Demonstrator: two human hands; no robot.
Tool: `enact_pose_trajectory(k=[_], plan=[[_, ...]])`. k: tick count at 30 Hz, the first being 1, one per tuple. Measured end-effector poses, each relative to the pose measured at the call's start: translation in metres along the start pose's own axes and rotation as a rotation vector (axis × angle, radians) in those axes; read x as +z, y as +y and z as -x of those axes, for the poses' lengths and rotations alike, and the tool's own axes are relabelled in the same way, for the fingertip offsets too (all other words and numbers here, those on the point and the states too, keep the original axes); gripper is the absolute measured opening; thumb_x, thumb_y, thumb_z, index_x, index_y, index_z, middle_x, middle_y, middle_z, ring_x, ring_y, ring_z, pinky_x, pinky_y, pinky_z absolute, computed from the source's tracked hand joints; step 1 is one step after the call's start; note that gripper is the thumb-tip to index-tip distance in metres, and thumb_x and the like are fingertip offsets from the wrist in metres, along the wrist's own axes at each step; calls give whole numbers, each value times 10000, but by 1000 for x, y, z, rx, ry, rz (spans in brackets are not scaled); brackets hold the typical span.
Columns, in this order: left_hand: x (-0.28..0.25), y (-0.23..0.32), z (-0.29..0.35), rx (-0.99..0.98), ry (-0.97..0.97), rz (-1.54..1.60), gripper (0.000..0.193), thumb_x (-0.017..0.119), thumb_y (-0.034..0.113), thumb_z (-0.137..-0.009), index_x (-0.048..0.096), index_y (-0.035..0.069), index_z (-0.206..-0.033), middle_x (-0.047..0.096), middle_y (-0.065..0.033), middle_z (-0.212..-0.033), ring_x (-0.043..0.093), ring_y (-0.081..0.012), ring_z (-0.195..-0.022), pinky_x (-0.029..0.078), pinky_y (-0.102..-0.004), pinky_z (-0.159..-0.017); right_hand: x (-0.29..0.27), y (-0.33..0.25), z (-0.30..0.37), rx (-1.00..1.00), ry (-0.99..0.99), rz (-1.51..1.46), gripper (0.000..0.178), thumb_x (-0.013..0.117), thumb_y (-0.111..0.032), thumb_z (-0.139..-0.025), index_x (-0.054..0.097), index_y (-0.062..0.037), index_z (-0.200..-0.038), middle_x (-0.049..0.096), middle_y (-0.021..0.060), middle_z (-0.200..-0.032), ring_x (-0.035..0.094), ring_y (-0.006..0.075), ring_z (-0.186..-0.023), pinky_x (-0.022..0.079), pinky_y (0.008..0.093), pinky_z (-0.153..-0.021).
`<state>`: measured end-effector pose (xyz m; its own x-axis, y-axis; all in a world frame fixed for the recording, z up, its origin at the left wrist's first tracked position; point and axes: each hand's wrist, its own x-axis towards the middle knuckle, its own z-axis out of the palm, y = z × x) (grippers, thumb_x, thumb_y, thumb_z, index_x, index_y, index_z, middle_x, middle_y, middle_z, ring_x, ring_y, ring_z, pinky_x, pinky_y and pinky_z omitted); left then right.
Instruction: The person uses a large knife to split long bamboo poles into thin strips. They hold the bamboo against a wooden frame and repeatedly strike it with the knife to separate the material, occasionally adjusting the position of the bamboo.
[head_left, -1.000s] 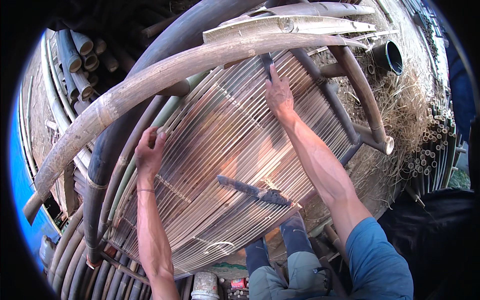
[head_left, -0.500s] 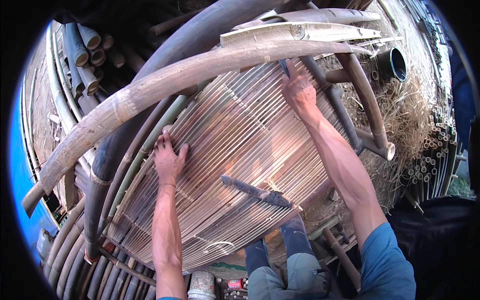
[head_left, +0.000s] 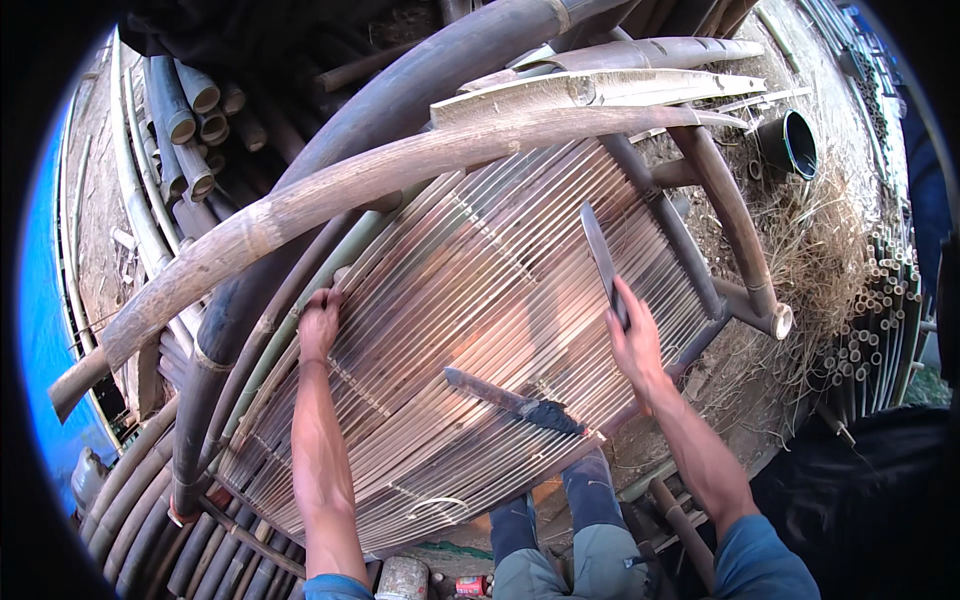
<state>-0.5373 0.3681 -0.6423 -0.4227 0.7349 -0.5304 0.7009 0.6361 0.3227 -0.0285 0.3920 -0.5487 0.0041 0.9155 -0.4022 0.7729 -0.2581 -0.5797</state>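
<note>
My right hand (head_left: 634, 338) is closed round the handle of a knife (head_left: 598, 248), whose blade points away from me over the right side of a slatted bamboo panel (head_left: 470, 310). At the panel's left edge, my left hand (head_left: 320, 322) has its fingers curled over the rim strips; part of the fingers is hidden from view. A second blade, a dark-handled machete (head_left: 490, 390), lies across the slats nearer to me. A thin loop of cane strip (head_left: 440, 508) sits at the near edge. Around the panel runs a thick bamboo frame (head_left: 400, 155).
Cut bamboo poles (head_left: 180, 120) are stacked at the far left. A black bucket (head_left: 788, 145) lies tipped at the far right beside dry straw (head_left: 815, 240). Bundled bamboo tubes (head_left: 880, 310) stand farther right. A whitish bucket (head_left: 403, 578) is near my legs.
My right hand has come back from the far edge toward me, and the knife now shows in full. The left hand has gone from fingers spread to curled on the left edge.
</note>
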Motion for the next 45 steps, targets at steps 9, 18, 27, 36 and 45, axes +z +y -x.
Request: enact_pose_trajectory(k=[9,18,27,36,45], plan=[[2,-13,6,120,119,349,467,608,455,-892,655,-1,-982,585,-58,-771,499,-143,-738,414,-292,-699,5,67,105,129,69,-132,499,595,-94,-909,451,-53,-1385,545,119,-989,562,205,-858,469,316,-778],[11,26,-1,88,196,88,428,586,409,-909,639,-12,-968,641,-177,-873,584,-302,-811,435,-391,-790,22,48,105,123,45,-202,498,597,-97,-897,460,-36,-1372,567,147,-1140,580,208,-1013,458,305,-895],[36,90,40,243,347,-321,671,602,473,-857,459,1,-1311,502,-214,-1253,512,-405,-1095,418,-495,-925,16,82,134,302,14,-419,492,587,-49,-905,446,-7,-1375,566,113,-1180,569,162,-1043,460,280,-895],[5,110,38,185,122,-261,675,642,396,-818,467,-62,-1282,512,-249,-1233,500,-405,-1135,429,-454,-954,-39,82,184,464,-92,-443,521,577,8,-897,406,6,-1389,625,77,-988,610,102,-818,502,237,-681],[-121,276,176,314,108,1834,533,573,311,-906,438,-5,-1314,474,-152,-1316,421,-298,-1279,353,-463,-1069,-146,94,270,1197,-476,-736,270,542,-235,-972,466,-56,-1159,613,112,-754,615,215,-566,528,370,-478]])
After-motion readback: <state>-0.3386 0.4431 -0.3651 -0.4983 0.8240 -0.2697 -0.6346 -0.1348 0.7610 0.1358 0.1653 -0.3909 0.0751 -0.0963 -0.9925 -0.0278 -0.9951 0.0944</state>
